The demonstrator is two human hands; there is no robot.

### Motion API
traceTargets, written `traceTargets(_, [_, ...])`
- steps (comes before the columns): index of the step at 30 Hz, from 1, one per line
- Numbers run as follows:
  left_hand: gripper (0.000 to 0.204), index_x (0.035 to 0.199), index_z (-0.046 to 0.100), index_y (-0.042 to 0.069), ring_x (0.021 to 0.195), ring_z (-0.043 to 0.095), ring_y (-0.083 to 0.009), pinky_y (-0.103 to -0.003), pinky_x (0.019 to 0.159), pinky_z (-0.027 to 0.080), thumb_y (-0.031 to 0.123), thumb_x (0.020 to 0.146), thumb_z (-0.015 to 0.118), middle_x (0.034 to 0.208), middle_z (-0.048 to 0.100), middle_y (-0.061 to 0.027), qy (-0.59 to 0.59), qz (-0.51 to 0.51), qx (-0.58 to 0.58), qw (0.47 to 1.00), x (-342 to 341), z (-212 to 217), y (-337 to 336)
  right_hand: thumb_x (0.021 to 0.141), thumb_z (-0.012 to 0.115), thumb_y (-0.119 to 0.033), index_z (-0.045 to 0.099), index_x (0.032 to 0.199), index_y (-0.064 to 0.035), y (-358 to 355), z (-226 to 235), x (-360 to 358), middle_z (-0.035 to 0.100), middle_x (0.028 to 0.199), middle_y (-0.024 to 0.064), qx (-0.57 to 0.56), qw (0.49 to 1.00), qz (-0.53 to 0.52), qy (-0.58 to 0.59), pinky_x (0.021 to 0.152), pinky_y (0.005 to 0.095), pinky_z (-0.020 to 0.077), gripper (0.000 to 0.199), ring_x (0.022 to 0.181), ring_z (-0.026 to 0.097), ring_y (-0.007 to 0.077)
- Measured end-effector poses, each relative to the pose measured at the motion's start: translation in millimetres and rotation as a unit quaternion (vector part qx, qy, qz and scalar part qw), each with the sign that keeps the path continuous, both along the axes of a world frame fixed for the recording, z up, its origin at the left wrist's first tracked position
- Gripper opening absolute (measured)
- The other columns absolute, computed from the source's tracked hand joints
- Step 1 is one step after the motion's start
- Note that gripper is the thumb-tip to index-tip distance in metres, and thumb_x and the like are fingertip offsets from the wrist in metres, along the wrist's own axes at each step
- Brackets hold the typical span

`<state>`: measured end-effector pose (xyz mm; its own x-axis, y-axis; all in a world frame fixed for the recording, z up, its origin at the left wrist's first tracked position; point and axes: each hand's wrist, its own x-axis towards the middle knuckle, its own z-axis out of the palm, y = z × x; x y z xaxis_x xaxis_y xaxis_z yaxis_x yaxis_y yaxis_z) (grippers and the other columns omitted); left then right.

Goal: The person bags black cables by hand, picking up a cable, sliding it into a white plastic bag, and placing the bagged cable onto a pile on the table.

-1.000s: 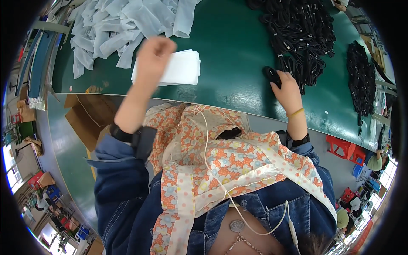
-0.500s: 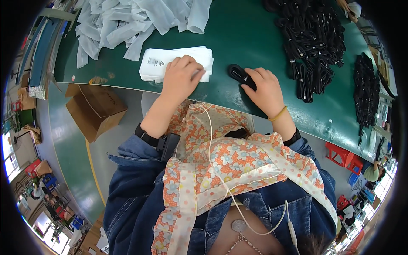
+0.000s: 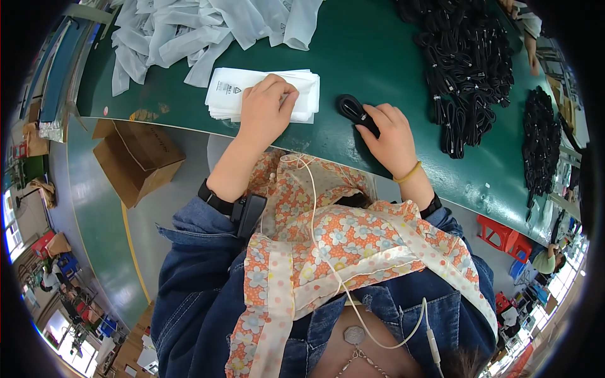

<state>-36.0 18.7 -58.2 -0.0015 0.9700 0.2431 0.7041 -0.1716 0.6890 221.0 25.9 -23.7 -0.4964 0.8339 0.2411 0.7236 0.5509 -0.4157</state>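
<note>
A stack of flat white plastic bags [image 3: 225,94] lies near the front edge of the green table. My left hand [image 3: 267,108] rests on it, fingers curled and thumb pressed in, pinching the top bag near its right end. That end looks slightly lifted, though the fingertips are partly hidden. To the right, my right hand [image 3: 392,133] grips the near end of a coiled black cable [image 3: 353,109], thumb on one side and fingers on the other. The cable's far end points up and left and lies at the table surface.
Filled whitish bags [image 3: 183,38] are heaped at the far left. Bundled black cables [image 3: 463,69] form a large pile at the right, with another cable pile [image 3: 542,142] beyond it. An opened cardboard box [image 3: 138,160] stands below the table's left edge. Another person's arm [image 3: 531,47] shows at far right.
My left fingers have curled and lifted a little at the top bag's right end. The right hand keeps its hold on the cable. At far right, the other person's arm reaches further in.
</note>
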Motion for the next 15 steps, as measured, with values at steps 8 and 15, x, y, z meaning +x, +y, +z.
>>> traceTargets(8, [0.009,0.082,0.063,0.009,0.075,0.059,-0.0211,-0.037,0.076,0.037,0.018,0.080,0.066,0.085,0.059,-0.0001,-0.062,-0.005,-0.049,0.997,-1.6,5.4,-0.1,0.071,0.074,-0.010,0.064,0.104,-0.0011,10.3,13.6,-24.7,0.058,0.091,0.0110,0.060,0.997,0.015,0.049,0.074,0.0370,0.0464,0.036,0.084,0.056,0.0295])
traceTargets(15, [0.009,0.080,0.063,0.012,0.077,0.059,-0.0203,-0.036,0.076,0.037,0.020,0.078,0.068,0.085,0.059,0.0019,0.119,-0.025,0.097,0.988,9.1,5.9,-3.5,0.071,0.074,-0.010,0.064,0.103,-0.0012,11.8,8.1,-19.1,0.059,0.091,0.0104,0.056,0.997,0.003,0.043,0.074,0.0368,0.0464,0.035,0.083,0.056,0.0286])
